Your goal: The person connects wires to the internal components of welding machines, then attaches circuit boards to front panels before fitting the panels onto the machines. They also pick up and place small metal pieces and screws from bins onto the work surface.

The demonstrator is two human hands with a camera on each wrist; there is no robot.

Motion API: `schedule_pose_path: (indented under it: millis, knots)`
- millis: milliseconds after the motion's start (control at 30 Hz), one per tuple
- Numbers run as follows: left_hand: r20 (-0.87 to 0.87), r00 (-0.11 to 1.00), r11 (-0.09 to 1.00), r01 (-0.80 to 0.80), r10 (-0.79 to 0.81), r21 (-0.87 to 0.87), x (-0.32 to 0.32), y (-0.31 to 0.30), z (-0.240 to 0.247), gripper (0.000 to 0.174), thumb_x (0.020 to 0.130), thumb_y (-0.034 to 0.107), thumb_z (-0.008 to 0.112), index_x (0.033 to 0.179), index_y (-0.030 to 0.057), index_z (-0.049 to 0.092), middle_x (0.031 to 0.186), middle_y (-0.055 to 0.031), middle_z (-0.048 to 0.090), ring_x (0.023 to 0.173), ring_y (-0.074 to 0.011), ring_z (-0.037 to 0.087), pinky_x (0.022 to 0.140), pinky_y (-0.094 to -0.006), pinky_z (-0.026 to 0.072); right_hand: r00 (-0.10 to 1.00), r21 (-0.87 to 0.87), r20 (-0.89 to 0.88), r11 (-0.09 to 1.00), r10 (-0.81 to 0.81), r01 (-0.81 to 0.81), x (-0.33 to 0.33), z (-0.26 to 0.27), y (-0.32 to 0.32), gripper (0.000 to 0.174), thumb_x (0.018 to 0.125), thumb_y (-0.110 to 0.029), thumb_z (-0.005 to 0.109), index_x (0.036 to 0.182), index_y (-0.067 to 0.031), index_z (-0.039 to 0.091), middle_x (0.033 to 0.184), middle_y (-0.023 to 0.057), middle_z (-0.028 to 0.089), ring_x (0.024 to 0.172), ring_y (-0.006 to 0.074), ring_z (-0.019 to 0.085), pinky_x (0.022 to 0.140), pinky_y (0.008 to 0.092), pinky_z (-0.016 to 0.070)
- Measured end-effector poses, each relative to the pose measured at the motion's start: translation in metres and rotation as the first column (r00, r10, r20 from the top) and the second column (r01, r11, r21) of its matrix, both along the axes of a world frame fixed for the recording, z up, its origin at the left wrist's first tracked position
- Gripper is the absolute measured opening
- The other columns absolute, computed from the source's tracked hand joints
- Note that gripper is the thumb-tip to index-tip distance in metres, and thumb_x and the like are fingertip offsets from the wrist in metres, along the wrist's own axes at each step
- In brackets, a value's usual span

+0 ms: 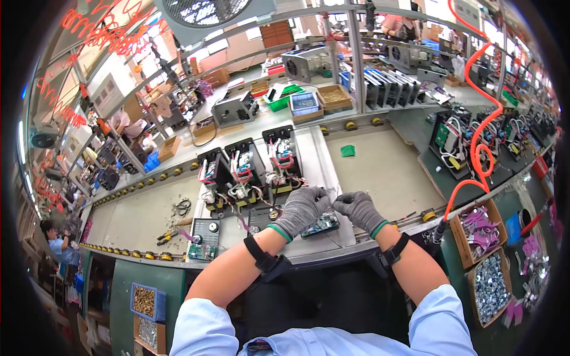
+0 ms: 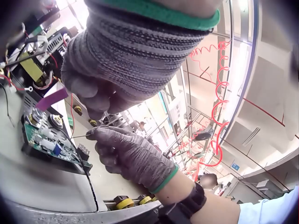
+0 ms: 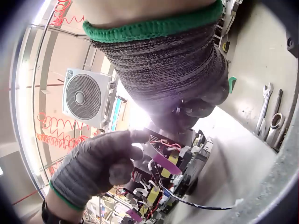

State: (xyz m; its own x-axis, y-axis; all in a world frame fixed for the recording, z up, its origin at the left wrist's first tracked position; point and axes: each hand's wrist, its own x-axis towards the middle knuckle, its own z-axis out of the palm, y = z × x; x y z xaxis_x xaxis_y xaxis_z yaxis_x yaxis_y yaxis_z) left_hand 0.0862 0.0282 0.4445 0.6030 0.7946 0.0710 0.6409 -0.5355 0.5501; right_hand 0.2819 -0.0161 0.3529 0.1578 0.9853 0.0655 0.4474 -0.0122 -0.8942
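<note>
Both hands wear grey knit gloves with green cuffs and meet over a green circuit board (image 1: 321, 225) near the bench's front edge. My right hand (image 1: 361, 209) has thumb and index finger together, pinching the end of a thin wire (image 2: 79, 136) above the board. Close beside it, my left hand (image 1: 306, 207) has its fingers bent; what lies between its fingertips is hidden. A purple tab (image 2: 52, 98) stands up from the board. From the board a dark cable (image 2: 88, 173) runs down to the bench edge.
Black housings (image 1: 243, 165) with red and white wires stand behind the hands. Another board with a purple tab (image 1: 203, 240) lies to the left, near pliers (image 1: 169, 236). Wrenches (image 3: 265, 108) lie on the right. A red air hose (image 1: 469, 188) hangs down at the right.
</note>
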Motion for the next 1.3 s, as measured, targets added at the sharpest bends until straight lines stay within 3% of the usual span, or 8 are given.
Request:
schedule_pose_path:
  millis: [300,367,533,633,733,900,1067,1300]
  knots:
    - [0.098,0.995,0.998,0.004,0.003,-0.070,0.025,0.000,-0.019,0.032,0.093,0.030,0.067,0.110,0.0033,0.072,0.088,-0.0156,0.074,0.085,-0.0256,0.072,0.084,-0.0374,0.0549,0.994,0.150,-0.101,0.989,0.032,-0.017,-0.002,-0.007,-0.022,0.038,0.091,-0.035,0.073,0.110,-0.0022,0.074,0.081,0.0093,0.072,0.070,0.0175,0.065,0.068,0.0359,0.0546]
    - [0.087,0.996,1.000,-0.013,0.015,-0.028,0.024,-0.001,-0.020,0.028,0.096,0.025,0.064,0.107,-0.0003,0.068,0.088,-0.0119,0.074,0.086,-0.0217,0.071,0.083,-0.0368,0.0543,0.745,-0.328,-0.652,0.938,-0.138,-0.113,0.012,0.020,-0.035,0.036,0.094,-0.024,0.068,0.119,0.0020,0.070,0.088,0.0041,0.069,0.074,0.0102,0.063,0.066,0.0267,0.0535]
    - [0.203,0.972,0.974,0.152,-0.117,-0.169,0.020,0.012,-0.035,0.019,0.099,0.017,0.060,0.110,0.0021,0.065,0.089,-0.0087,0.072,0.086,-0.0188,0.067,0.082,-0.0338,0.0539,0.539,-0.124,-0.842,0.962,0.028,-0.244,0.032,0.014,-0.050,0.033,0.096,-0.012,0.062,0.123,0.0070,0.064,0.092,0.0069,0.066,0.073,0.0120,0.062,0.062,0.0243,0.0525]
    - [0.056,0.953,0.954,0.299,-0.299,0.022,0.018,0.014,-0.034,0.020,0.098,0.020,0.063,0.109,0.0034,0.067,0.087,-0.0126,0.071,0.083,-0.0236,0.070,0.081,-0.0357,0.0548,0.356,-0.053,-0.934,0.968,0.039,-0.245,0.038,0.000,-0.039,0.032,0.092,-0.004,0.067,0.121,0.0091,0.063,0.097,0.0120,0.068,0.081,0.0198,0.065,0.063,0.0265,0.0535]
    - [-0.064,0.933,0.932,0.357,-0.353,0.065,0.016,0.010,-0.027,0.022,0.095,0.022,0.065,0.108,0.0050,0.069,0.088,-0.0158,0.071,0.087,-0.0306,0.071,0.081,-0.0403,0.0553,0.329,-0.073,-0.944,0.984,-0.016,-0.162,0.035,-0.007,-0.034,0.030,0.093,-0.005,0.066,0.120,0.0087,0.063,0.097,0.0128,0.068,0.082,0.0204,0.065,0.063,0.0275,0.0537]
    - [-0.205,0.926,0.934,0.341,-0.315,0.106,0.018,-0.002,-0.013,0.024,0.093,0.026,0.063,0.104,0.0064,0.071,0.089,-0.0181,0.071,0.089,-0.0365,0.069,0.080,-0.0457,0.0546,0.407,-0.097,-0.913,0.984,-0.028,-0.148,0.022,-0.003,-0.031,0.023,0.093,-0.006,0.067,0.114,0.0024,0.070,0.092,0.0081,0.070,0.079,0.0146,0.065,0.060,0.0253,0.0511]
    - [-0.266,0.927,0.937,0.313,-0.265,0.155,0.023,0.003,-0.017,0.024,0.090,0.026,0.061,0.096,0.0070,0.073,0.085,-0.0192,0.069,0.084,-0.0384,0.068,0.077,-0.0473,0.0538,0.713,-0.159,-0.697,0.986,-0.076,-0.051,0.016,0.003,-0.036,0.026,0.092,-0.013,0.072,0.115,0.0004,0.071,0.092,0.0053,0.072,0.075,0.0111,0.065,0.060,0.0234,0.0510]
    - [-0.295,0.930,0.944,0.279,-0.221,0.173,0.028,-0.003,-0.015,0.024,0.088,0.027,0.061,0.092,0.0063,0.072,0.082,-0.0188,0.069,0.081,-0.0379,0.068,0.074,-0.0480,0.0539,0.678,-0.169,-0.728,0.985,-0.097,-0.041,0.018,0.000,-0.041,0.027,0.092,-0.015,0.073,0.114,0.0002,0.071,0.094,0.0045,0.072,0.077,0.0101,0.065,0.060,0.0229,0.0507]
